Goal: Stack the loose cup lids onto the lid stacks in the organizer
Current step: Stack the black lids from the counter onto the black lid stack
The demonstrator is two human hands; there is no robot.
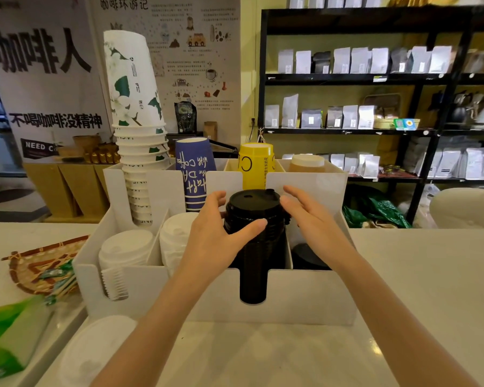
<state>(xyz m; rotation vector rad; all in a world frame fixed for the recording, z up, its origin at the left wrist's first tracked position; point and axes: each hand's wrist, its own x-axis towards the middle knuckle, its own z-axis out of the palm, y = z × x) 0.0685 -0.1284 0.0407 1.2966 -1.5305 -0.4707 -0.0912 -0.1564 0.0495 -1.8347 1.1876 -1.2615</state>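
Black lid stack [253, 233], gripped by the left hand [215, 241] with curled fingers, the right hand [313, 219] fingers spread alongside, could tip if pressed off-centre.

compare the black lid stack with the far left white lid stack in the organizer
The black lid stack is dark and towers over the front wall of the organizer; the white lid stack is pale and lower. The left hand grips the black lid stack; no hand touches the white lid stack. Both stand in front compartments.
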